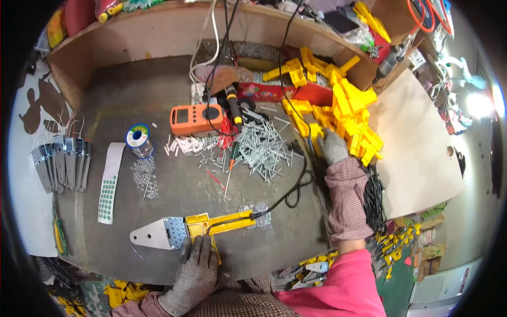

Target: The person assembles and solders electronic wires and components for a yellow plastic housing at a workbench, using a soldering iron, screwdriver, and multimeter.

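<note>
A half-open tool lies near the table's front edge, with a pointed grey metal plate point(150, 235), a perforated metal guard point(176, 232) and a yellow plastic handle shell point(232, 220). A black cord point(280, 202) runs into the handle. My left hand point(195, 272), in a grey glove, grips the shell's near edge beside the guard. My right hand point(334, 147), gloved too, reaches far right to a heap of yellow plastic shells point(351, 108). Its fingertips are among the shells and blurred, so I cannot tell whether they hold one.
Behind the tool are loose metal screws point(261, 145), an orange multimeter point(195, 119) and a screwdriver point(231, 164). On the left stand a solder spool point(140, 142), a sticker strip point(109, 182) and several metal plates point(62, 164). Black cords point(374, 195) hang by my right forearm.
</note>
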The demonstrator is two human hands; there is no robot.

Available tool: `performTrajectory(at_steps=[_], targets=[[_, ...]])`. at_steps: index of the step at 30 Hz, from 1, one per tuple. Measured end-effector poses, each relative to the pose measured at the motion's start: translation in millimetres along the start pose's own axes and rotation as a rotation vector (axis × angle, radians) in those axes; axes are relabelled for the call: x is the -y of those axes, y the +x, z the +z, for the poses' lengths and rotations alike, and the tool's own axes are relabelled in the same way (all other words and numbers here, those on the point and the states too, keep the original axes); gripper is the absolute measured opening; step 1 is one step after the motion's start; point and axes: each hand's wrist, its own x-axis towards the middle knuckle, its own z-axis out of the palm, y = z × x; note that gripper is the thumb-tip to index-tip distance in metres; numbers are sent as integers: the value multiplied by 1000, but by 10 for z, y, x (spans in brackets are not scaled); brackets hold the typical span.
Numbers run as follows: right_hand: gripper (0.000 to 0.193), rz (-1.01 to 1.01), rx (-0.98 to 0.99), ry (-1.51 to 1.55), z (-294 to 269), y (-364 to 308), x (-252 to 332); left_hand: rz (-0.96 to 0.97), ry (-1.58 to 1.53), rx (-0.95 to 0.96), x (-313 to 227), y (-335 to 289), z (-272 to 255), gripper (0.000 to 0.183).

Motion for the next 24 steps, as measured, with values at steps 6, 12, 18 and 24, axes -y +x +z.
performTrajectory(at_steps=[6,12,18,24], targets=[[73,-463,36,-108,2,336,-158,-115,-25,-66,5,-168,232,55],[49,124,443,603,-229,140,15,-64,37,-104,21,-60,124,48],[53,-285,377,-117,26,375,-83,-80,51,-83,26,-65,168,52],[44,-271,-183,176,-108,85,-307,-62,19,-79,32,-5,183,53]])
